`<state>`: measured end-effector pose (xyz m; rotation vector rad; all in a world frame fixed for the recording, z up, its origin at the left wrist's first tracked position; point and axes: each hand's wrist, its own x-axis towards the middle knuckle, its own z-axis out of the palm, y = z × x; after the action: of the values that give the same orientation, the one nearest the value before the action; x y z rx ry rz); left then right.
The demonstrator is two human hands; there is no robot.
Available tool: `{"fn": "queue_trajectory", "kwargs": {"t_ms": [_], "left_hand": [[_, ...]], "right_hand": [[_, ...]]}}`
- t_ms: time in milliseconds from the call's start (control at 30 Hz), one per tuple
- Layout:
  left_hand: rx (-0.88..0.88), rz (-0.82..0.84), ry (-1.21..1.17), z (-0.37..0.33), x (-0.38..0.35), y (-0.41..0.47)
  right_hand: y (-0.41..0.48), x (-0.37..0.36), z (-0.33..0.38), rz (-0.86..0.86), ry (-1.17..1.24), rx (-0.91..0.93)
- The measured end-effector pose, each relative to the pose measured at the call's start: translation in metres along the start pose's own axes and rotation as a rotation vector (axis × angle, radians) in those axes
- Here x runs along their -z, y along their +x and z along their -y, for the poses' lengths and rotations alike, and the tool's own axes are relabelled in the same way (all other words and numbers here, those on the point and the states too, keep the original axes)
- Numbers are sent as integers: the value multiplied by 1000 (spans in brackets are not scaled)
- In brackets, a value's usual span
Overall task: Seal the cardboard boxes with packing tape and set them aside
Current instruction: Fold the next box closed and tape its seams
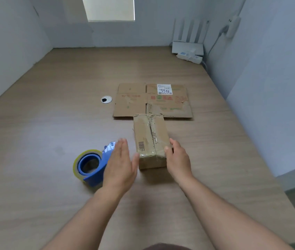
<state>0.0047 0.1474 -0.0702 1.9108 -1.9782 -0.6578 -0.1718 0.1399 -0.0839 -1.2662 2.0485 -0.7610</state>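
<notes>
Small brown cardboard box (150, 139), oblong, with clear tape over its top seam and ends and a barcode print near the left edge, lies on the light wood-grain table (52, 134), lengthwise away from the person. Its far end overlaps the near edge of a flattened brown cardboard carton (134, 105), which bears a white shipping label (164, 89) with handwritten digits. The box sits directly between the two hands. Left hand (119, 163): fully open, fingers straight and together, palm turned toward the box's left side, holding nothing. Its thumb is just at the near left corner of the box, but contact cannot be confirmed. Right hand (178, 159): open, fingers laid along the box's right face and thumb tip on the top edge at the near right corner, so it is touching the box, with no closed grasp evident. A blue plastic tape dispenser (88, 165) loaded with a roll of clear yellowish tape lies on the table just left of the left hand, which partly covers it from this view. Also on the table are a round white cable grommet (106, 99) left of the flattened carton and a white router with upright antennas (187, 46) beside a white power strip (189, 57) in the far right corner.
</notes>
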Motion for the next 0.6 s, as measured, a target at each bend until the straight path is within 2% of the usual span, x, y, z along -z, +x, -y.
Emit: {"fn": "queue_trajectory", "kwargs": {"t_ms": [33,100,233,300,500,567,600], "left_hand": [[-12,80,-114,-14,-7,-1],[73,159,-287,-30,-21,3],[293,200,-365,-28,-31,18],[345,224,-385,-22,-32,22],[324,335,-486,-14,-19,26],[210,401,-378,-12,-10,28],[129,431,-268,-11,-6,29]], "right_hand": [[-1,0,1,17,-25,12],[-4,-2,8,51,-83,2],[-5,-8,29,52,-337,-73],[4,-6,30,57,-360,-59],[31,26,6,218,-122,76],[31,36,9,350,-81,127],[28,39,12,420,-202,197]]}}
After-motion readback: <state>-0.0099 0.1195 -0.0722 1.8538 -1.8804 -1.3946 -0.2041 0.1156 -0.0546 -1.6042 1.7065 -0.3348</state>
